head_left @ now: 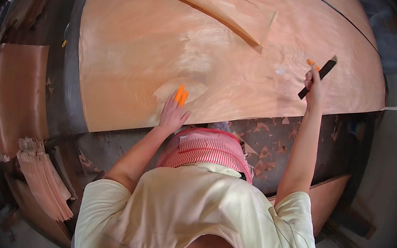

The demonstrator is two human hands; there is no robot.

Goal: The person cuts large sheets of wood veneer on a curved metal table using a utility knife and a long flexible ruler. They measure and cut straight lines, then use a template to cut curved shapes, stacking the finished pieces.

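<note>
A wide, pale orange-brown wood veneer sheet (126, 65) lies in front of me, its near edge close to my waist. My left hand (174, 115) rests flat on it near that edge, fingers stretched out, with orange finger covers on two of them. Under these fingertips is a lighter, rounded patch of veneer (163, 89). Farther right, my right hand (314, 84) is closed around a black-handled knife (327, 69), held slantwise with its short blade pointing away from me. Orange covering also shows at a finger of this hand.
A curled loose piece of veneer (221, 17) lies on the sheet's far part. To the left are a brown veneer panel (21, 92) and a bundle of thin strips (45, 179). Veneer scraps (265, 164) litter the dark floor beneath the near edge.
</note>
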